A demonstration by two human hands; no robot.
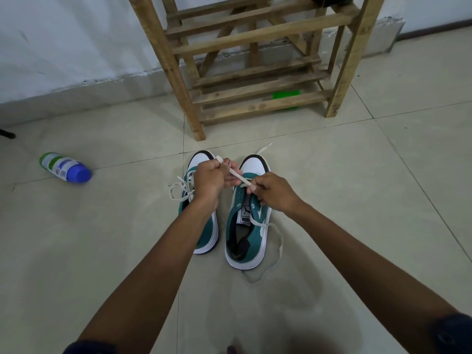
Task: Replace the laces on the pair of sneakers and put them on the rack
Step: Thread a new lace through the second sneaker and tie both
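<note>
Both hands are on one white lace (236, 175), stretched taut between them. The left hand (208, 178) pinches its upper end above the left sneaker (204, 226); the right hand (274, 192) pinches the lower end right at the front eyelets of the right sneaker (245, 226). That right sneaker is mostly unlaced, tongue showing, with loose lace trailing off its right side onto the floor (102, 251). The left sneaker sits just beside it, touching or nearly so, with a lace loop spilling out to its left. Both toes point at the wooden rack (255, 72), which stands near, straight ahead by the wall. A green item (286, 95) lies under the rack's lowest slats. Well off to the left, a bottle (65, 167) lies on its side.
</note>
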